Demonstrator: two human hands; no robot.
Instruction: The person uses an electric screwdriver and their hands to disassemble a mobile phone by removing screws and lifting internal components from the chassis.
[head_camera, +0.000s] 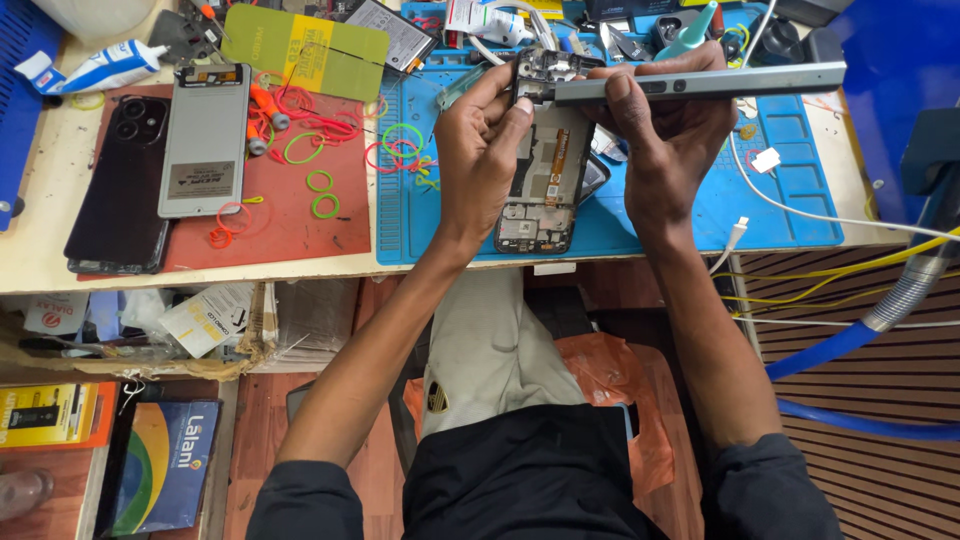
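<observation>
My right hand grips a grey phone frame held edge-on, level above the blue work mat. At the frame's left end, my left hand pinches with its fingertips, by the camera corner. Under both hands an opened phone body with bare boards and a flex cable lies on the mat. Both forearms reach up from my lap over the bench edge.
A red mat at the left carries a black phone, a silvery battery-like panel, red screwdrivers and coloured rubber bands. Tools and a glue tube crowd the back. White cables and hoses run at the right.
</observation>
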